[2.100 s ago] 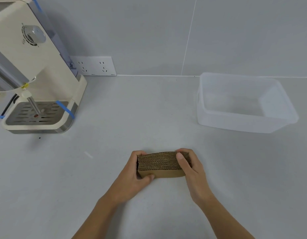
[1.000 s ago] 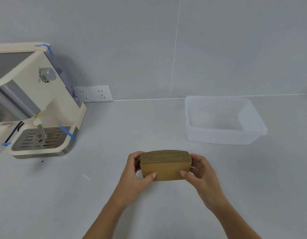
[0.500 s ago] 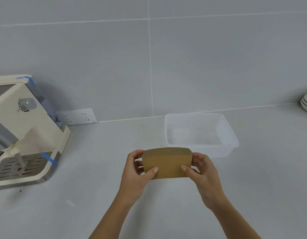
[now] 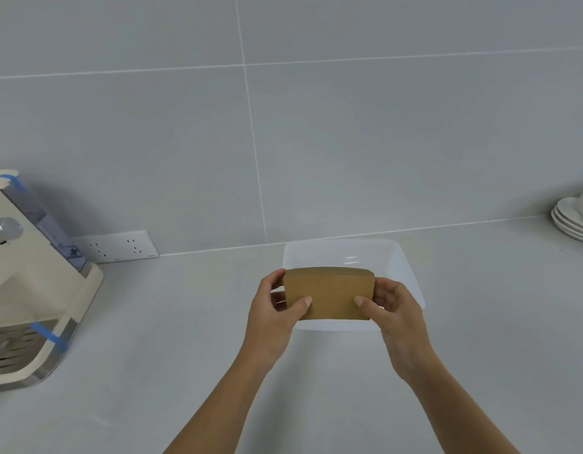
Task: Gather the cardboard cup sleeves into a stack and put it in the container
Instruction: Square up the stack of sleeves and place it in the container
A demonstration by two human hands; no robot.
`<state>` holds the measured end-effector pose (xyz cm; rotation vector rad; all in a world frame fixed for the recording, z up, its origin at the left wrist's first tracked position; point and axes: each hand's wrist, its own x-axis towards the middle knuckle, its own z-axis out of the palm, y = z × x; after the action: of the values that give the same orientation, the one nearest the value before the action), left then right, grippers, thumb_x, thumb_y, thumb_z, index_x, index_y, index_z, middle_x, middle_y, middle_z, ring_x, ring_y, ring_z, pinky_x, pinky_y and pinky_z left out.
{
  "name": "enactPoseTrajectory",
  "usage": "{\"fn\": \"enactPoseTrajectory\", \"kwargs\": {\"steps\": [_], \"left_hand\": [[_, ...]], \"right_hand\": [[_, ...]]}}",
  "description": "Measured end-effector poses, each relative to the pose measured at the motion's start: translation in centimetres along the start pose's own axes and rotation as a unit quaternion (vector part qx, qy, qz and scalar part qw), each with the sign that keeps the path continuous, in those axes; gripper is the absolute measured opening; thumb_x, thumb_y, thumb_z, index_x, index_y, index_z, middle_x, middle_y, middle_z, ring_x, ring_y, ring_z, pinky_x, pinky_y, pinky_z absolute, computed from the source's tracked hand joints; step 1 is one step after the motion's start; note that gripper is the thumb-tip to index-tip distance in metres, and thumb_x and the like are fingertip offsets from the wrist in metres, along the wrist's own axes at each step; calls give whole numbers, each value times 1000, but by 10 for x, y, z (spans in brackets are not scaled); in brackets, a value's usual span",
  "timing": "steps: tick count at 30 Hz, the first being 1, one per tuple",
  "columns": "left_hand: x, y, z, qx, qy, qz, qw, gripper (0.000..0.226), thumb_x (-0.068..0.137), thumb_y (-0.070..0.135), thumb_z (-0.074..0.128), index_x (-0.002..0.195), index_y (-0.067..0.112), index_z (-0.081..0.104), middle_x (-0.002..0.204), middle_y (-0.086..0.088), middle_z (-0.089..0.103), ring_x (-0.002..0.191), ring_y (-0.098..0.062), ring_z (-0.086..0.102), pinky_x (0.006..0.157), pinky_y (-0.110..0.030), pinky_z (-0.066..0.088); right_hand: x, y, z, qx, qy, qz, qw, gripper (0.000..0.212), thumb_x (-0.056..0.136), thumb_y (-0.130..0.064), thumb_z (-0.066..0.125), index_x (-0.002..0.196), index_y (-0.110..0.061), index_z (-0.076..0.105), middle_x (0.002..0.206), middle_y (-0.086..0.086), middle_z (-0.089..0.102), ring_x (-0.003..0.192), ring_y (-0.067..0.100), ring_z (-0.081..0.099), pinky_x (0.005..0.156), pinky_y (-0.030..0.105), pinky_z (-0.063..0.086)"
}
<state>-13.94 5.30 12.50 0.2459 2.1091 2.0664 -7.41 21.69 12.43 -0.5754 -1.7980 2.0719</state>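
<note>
So, head cam, the only view: both hands have the stack (image 4: 329, 293) of sleeves pinched between them, left hand (image 4: 277, 309) on one end, right hand (image 4: 393, 311) on the other, thumbs across the front face. It's held up off the counter (image 4: 172, 322), right in front of the clear container (image 4: 404, 267), which looks empty as far as I can see. Gathering is done, I'd say; this is the carry-and-drop part. Next move probably wants the stack brought over the opening and lowered flat, keeping both ends squeezed so the sleeves don't fan out. Coffee machine (image 4: 25, 290) on the left and saucers (image 4: 575, 217) at the far right are well out of the way.
</note>
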Motion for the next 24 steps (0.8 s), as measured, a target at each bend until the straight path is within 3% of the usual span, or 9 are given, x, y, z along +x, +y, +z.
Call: {"fn": "enactPoseTrajectory", "kwargs": {"steps": [5, 10, 16, 20, 24], "left_hand": [[26, 7, 20, 6, 13, -12, 1000, 51, 79, 14, 68, 125, 20, 49, 113, 1, 60, 101, -18, 60, 75, -22, 51], [51, 11, 39, 13, 8, -23, 1000, 37, 80, 11, 65, 115, 21, 55, 102, 7, 63, 96, -15, 62, 69, -16, 46], [87, 6, 59, 39, 6, -71, 997, 29, 80, 10, 62, 109, 12, 61, 102, 1, 64, 96, -17, 60, 69, -18, 44], [110, -3, 65, 65, -7, -107, 992, 26, 79, 11, 62, 105, 9, 63, 105, -7, 67, 95, -22, 63, 78, -26, 49], [125, -11, 69, 89, -15, -130, 987, 19, 80, 10, 61, 99, 8, 63, 98, -6, 66, 95, -24, 62, 87, -36, 50]], "right_hand": [[31, -7, -7, 9, 5, 17, 1000, 39, 77, -1, 67, 113, -6, 52, 111, 13, 64, 102, 24, 61, 83, 30, 48], [62, -10, -15, 3, 15, 50, 999, 41, 78, -4, 66, 116, -6, 51, 112, 14, 65, 102, 26, 62, 96, 41, 47], [100, -12, -21, -18, 28, 91, 995, 43, 78, -4, 66, 119, 0, 52, 114, 17, 63, 102, 27, 61, 95, 40, 49], [119, -8, -22, -50, 26, 112, 992, 37, 79, -3, 65, 114, 2, 56, 111, 17, 63, 100, 27, 61, 89, 36, 50], [131, -2, -21, -73, 21, 125, 989, 16, 80, -2, 63, 96, -3, 61, 104, 16, 64, 96, 28, 61, 90, 38, 50]]}}
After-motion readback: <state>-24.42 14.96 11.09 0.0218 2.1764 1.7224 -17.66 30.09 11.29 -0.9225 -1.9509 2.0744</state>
